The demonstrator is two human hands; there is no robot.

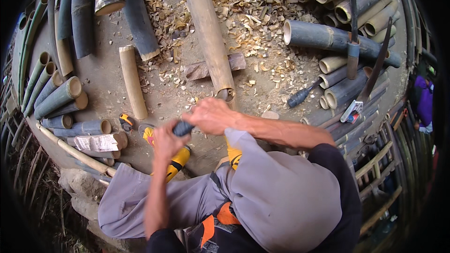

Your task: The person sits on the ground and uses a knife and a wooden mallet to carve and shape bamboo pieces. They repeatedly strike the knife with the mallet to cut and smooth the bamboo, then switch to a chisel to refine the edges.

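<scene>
A thick tan bamboo pole (206, 30) runs from the far edge toward me, its near part resting across a wooden block (199, 70). A cut opening shows near its close end. Beside that end my right hand (213, 115) is closed around the front of a tool with a dark wrapped handle (183, 129). My left hand (168, 138), slightly blurred, is closed at the handle's rear. The hands and blur hide most of the tool's working end, so its exact kind cannot be told. Both hands are in front of my bent knees.
Wood chips (253, 23) cover the far ground. Bamboo lengths lie at left (61, 96) and right (323, 40). A long-bladed saw (372, 82), an upright blade with a blue-collared handle (353, 56), a dark-handled tool (300, 96) and a tape measure (126, 121) lie around.
</scene>
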